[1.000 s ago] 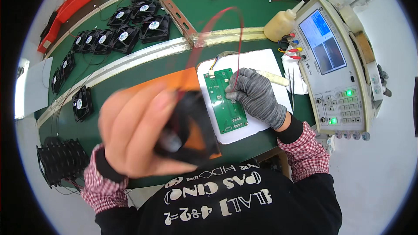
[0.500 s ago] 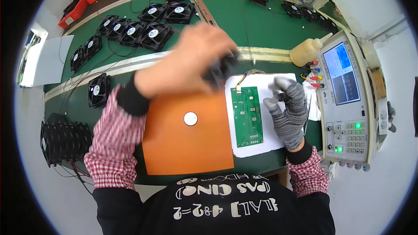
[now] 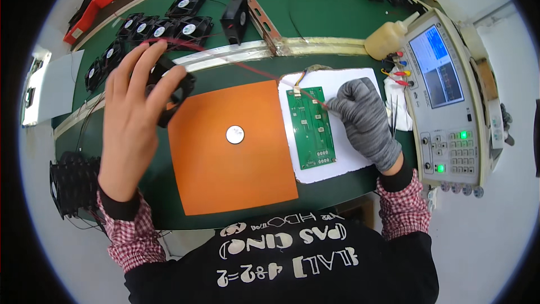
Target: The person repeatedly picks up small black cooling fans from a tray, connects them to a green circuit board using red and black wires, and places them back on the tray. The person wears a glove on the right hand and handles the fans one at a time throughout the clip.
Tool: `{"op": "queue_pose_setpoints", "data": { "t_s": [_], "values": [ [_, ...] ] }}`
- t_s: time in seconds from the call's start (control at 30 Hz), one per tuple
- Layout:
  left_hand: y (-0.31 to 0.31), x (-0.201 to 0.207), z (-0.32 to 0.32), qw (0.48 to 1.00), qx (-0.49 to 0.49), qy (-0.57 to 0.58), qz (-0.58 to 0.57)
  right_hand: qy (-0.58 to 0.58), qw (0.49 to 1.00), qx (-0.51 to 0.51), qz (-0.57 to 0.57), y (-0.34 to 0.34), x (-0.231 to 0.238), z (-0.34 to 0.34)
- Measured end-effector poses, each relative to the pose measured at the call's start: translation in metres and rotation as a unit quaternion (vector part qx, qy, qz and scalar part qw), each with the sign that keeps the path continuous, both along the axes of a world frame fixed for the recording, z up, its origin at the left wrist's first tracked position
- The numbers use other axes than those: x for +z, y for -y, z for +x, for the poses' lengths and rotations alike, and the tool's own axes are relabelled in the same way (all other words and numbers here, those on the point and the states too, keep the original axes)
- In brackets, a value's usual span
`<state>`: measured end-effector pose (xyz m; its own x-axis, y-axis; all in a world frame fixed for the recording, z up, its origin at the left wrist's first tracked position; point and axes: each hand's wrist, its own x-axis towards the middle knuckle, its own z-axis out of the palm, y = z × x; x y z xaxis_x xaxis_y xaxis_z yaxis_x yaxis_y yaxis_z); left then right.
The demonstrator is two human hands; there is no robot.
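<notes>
My bare left hand (image 3: 138, 98) grips a black cooling fan (image 3: 179, 93) by its frame, above the left edge of the orange mat (image 3: 225, 186). A thin red lead (image 3: 247, 66) stretches across from the fan's side to my right hand (image 3: 365, 118). That hand wears a grey knitted glove, and its fingers pinch the lead's end over the green circuit board (image 3: 309, 135). The glove hides the very tip. The board lies on a white pad (image 3: 354, 169), a white connector (image 3: 296, 91) at its top. A round white disc (image 3: 235, 134) rests on the mat.
Several black fans (image 3: 163, 28) stand at the back left, with one fan (image 3: 235, 19) on edge by the slotted metal bar (image 3: 256, 8). More fans (image 3: 73, 186) are stacked at left. A test instrument (image 3: 444, 101) and a yellowish bottle (image 3: 387, 39) stand at right.
My left hand has swung left from over the mat's top edge with the fan. The right hand has closed on the lead, which is now drawn out between both hands. The view has shifted slightly.
</notes>
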<state>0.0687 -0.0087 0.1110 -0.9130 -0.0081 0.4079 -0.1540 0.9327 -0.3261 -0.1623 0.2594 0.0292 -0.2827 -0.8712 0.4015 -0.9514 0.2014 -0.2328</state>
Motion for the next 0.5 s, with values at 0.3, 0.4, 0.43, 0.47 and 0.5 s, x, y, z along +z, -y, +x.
{"op": "queue_pose_setpoints", "data": {
  "t_s": [0.3,0.4,0.43,0.47,0.5],
  "values": [
    [-0.036,-0.047,-0.016,0.965,-0.154,0.052,0.204,0.340,0.936,0.034,-0.090,0.005,-0.024,-0.002],
    [-0.031,-0.064,-0.012,0.921,-0.087,-0.042,0.377,0.423,0.900,0.025,-0.101,0.007,-0.026,0.004],
    [-0.033,-0.062,-0.012,0.914,-0.112,-0.013,0.389,0.385,0.917,0.037,-0.100,0.008,-0.027,0.003],
    [-0.039,-0.063,-0.013,0.914,-0.106,0.003,0.391,0.346,0.932,0.049,-0.099,0.008,-0.029,0.002],
    [-0.046,-0.063,-0.016,0.914,-0.100,0.018,0.392,0.306,0.945,0.062,-0.098,0.008,-0.030,0.002]
  ]
}}
